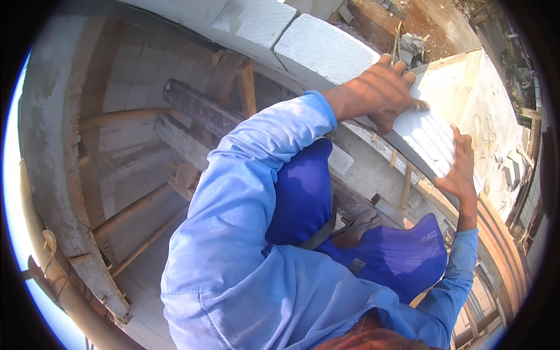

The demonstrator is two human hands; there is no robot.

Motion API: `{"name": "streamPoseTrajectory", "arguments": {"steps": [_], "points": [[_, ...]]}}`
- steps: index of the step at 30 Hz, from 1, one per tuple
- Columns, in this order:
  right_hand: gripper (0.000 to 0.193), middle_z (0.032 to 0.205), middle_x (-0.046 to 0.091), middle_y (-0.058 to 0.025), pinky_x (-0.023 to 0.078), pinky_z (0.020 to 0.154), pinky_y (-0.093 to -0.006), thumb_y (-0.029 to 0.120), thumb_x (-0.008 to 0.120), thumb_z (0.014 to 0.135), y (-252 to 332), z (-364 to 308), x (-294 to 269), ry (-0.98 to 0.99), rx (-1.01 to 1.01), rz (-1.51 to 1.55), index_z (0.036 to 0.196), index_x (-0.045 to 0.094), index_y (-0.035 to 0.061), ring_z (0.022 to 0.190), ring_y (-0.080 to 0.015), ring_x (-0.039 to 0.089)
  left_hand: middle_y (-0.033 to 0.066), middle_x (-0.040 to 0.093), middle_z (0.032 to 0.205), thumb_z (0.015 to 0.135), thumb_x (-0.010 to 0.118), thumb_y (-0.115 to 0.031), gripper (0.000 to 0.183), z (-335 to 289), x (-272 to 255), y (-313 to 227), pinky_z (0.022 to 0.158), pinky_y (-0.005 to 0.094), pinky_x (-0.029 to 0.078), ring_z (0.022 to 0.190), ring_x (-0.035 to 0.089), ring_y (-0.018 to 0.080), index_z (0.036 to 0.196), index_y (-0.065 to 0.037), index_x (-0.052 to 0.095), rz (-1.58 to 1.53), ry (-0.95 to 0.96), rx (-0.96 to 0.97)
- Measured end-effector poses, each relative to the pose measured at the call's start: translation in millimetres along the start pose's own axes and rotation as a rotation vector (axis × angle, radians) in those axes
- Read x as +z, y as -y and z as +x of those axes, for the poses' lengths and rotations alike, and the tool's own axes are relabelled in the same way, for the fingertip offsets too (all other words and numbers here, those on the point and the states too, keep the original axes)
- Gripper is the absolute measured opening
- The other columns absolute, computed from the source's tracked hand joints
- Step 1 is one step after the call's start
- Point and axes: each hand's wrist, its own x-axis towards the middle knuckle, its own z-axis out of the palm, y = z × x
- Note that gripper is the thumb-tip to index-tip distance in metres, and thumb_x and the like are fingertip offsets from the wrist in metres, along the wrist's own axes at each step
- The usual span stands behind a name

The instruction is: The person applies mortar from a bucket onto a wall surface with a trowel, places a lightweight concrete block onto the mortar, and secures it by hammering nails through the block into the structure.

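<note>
A white lightweight concrete block [427, 135] lies along the wall line at the upper right, striped with sun and shadow. My left hand [379, 90] grips its left end, fingers over the top and thumb down the near face. At its right end my right hand [459, 169] clasps the edge, with fingers on top and thumb on the near side. Left of it sits another white block [324, 49] in the same row. A narrow dark joint separates that one from a further block [254, 22]. The block's underside and any mortar below it are hidden.
Below my arms are my blue-clad legs [303, 192] and a foot [364, 220]. Timber beams [198, 108] and wooden poles [128, 116] cross the lower left. A bamboo pole [64, 274] stands at the left rim. Rubble and reddish soil [429, 26] lie far below.
</note>
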Motion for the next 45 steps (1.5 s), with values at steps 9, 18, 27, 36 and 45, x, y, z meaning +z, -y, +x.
{"name": "streamPoseTrajectory", "arguments": {"steps": [9, 18, 27, 36, 45], "points": [[0.115, 0.107, 0.049, -0.0146, 0.038, 0.091, -0.0436, 0.018, 0.069, 0.040, 28.0, 14.5, 7.7, -0.075, -0.050, 0.111, 0.145, 0.025, 0.0050, 0.106, -0.0358, 0.046, 0.0094, 0.054, 0.114, 0.060, 0.079, -0.042, 0.076, -35.4, -14.3, 12.0, 0.098, 0.0506, 0.034, 0.115, 0.048, 0.0282, 0.132, -0.038, 0.054, 0.009, -0.049, -0.007], [0.120, 0.126, 0.041, -0.0202, 0.040, 0.098, -0.0485, 0.016, 0.080, 0.043, 68.5, 44.2, -12.0, 0.041, 0.034, 0.158, 0.150, 0.025, 0.0178, 0.113, -0.0405, 0.048, 0.0110, 0.060, 0.120, 0.072, 0.072, -0.032, 0.051, -94.2, -49.5, -9.2, 0.097, 0.0517, 0.040, 0.118, 0.052, 0.0274, 0.120, -0.017, 0.064, -0.069, -0.400, -0.328], [0.111, 0.113, 0.049, -0.0192, 0.047, 0.086, -0.0490, 0.028, 0.076, 0.049, 69.9, 50.5, 4.0, -0.069, -0.091, 0.106, 0.149, 0.029, 0.0236, 0.102, -0.0395, 0.056, 0.0188, 0.066, 0.112, 0.078, 0.065, -0.022, 0.059, -239.6, -73.0, -45.6, 0.086, 0.0411, 0.052, 0.100, 0.064, 0.0325, 0.134, -0.009, 0.054, -0.355, -0.113, -1.109], [0.114, 0.116, 0.046, -0.0160, 0.041, 0.090, -0.0439, 0.031, 0.080, 0.047, 60.8, 75.0, -16.1, -0.040, -0.088, 0.082, 0.149, 0.030, 0.0203, 0.106, -0.0329, 0.050, 0.0196, 0.066, 0.108, 0.077, 0.069, -0.019, 0.051, -200.3, -43.0, 25.5, 0.083, 0.0382, 0.053, 0.096, 0.067, 0.0301, 0.126, -0.006, 0.060, -0.344, -0.205, -0.933], [0.071, 0.138, 0.040, -0.0291, 0.027, 0.111, -0.0467, 0.024, 0.071, 0.078, -49.6, -103.5, 6.1, -0.561, 0.623, 0.283, 0.140, 0.042, 0.0049, 0.138, -0.0430, 0.027, 0.0153, 0.052, 0.128, 0.081, 0.052, -0.071, 0.081, -9.8, 3.7, 38.3, 0.102, 0.0497, 0.037, 0.121, 0.047, 0.0366, 0.138, -0.013, 0.048, 0.098, -0.149, -0.063]]}}
